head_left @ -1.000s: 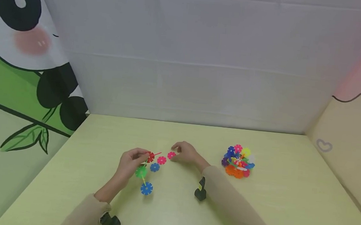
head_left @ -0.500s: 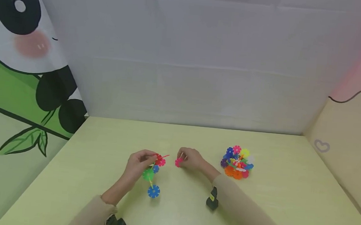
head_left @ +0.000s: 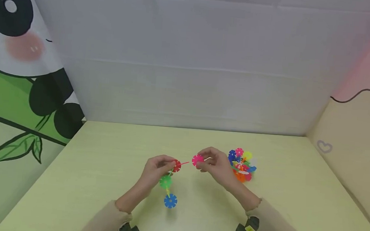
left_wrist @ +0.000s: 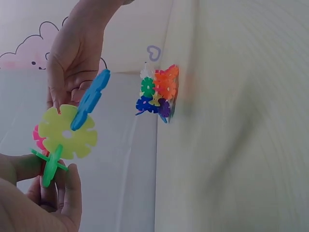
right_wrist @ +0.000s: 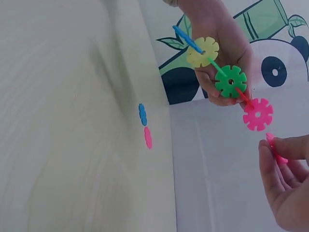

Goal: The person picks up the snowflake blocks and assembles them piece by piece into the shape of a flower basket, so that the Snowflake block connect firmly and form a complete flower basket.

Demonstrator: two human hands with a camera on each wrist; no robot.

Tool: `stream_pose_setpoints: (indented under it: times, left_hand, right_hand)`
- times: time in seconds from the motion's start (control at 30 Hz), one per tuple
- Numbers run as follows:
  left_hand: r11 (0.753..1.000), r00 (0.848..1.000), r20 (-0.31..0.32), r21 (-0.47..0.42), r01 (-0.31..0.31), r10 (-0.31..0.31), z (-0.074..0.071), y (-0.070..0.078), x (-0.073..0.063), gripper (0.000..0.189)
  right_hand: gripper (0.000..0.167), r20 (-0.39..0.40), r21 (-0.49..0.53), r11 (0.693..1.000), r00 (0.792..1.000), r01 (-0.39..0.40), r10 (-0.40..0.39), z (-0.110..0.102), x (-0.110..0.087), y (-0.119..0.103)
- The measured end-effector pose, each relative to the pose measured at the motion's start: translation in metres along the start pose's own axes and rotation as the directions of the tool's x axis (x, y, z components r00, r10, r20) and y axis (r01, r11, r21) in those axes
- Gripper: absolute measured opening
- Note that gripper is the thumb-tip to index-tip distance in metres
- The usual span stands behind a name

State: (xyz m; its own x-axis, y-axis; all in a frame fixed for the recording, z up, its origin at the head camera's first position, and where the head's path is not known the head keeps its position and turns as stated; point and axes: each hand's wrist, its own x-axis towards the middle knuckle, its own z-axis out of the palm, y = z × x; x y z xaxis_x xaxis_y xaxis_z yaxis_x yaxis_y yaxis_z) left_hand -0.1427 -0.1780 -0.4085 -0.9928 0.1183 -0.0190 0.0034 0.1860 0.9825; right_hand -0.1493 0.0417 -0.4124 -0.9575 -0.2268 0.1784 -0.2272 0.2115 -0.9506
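My left hand (head_left: 156, 169) pinches a chain of notched plastic snowflake discs at its red disc (head_left: 176, 166). Below the fingers hang a green disc (head_left: 165, 181), a yellow disc (left_wrist: 67, 131) and, lowest, a blue disc (head_left: 170, 200). A pink disc (right_wrist: 258, 114) forms the chain's other end, seen edge-on in the head view. My right hand (head_left: 218, 167) holds a separate pink disc (head_left: 197, 160) between thumb and fingers. A small gap parts it from the chain's pink disc.
A heap of mixed-colour discs (head_left: 242, 165) lies on the table (head_left: 131, 136), beyond my right hand. In the right wrist view, a loose blue disc (right_wrist: 142, 114) and a loose pink disc (right_wrist: 147, 137) lie on the tabletop. A white backdrop (head_left: 186, 94) rises behind the table.
My right hand has taken hold of a pink disc, lifted it and moved right. My left hand has shifted right with the chain, now covering the loose discs in the head view.
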Motion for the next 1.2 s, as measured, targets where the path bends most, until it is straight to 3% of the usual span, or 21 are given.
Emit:
stream_pose_setpoints:
  times: [0.27,0.4,0.63,0.8,1.0,1.2]
  left_hand:
    - [0.999,0.999,0.006,0.021,-0.031,0.031,0.013,-0.003,0.005,0.017]
    - [0.995,0.996,-0.015,0.052,-0.081,0.082,0.015,-0.003,0.007,0.015]
    - [0.991,0.991,-0.03,0.033,-0.126,0.127,0.021,0.0,0.002,0.014]
    - [0.99,0.99,-0.048,0.056,-0.128,0.131,0.019,0.001,0.005,0.014]
    - [0.987,0.995,-0.039,0.136,-0.085,0.091,0.002,-0.003,0.011,0.016]
    - [0.987,0.991,-0.135,0.158,-0.002,0.023,-0.039,-0.008,0.013,0.022]
  right_hand:
    - [0.026,-0.041,0.003,1.0,0.999,-0.006,0.006,0.003,-0.005,-0.004]
    - [0.024,-0.074,-0.011,1.0,0.997,0.008,-0.008,0.004,-0.007,-0.005]
    - [0.022,-0.166,0.025,0.998,0.984,-0.054,0.058,0.011,-0.01,-0.006]
    - [0.022,-0.156,0.01,1.0,0.988,0.002,0.0,0.012,-0.008,-0.007]
    - [0.028,-0.011,-0.043,0.998,0.999,0.038,-0.039,0.011,0.006,-0.002]
    - [0.033,0.071,-0.088,0.996,0.997,0.035,-0.029,0.017,0.022,0.008]
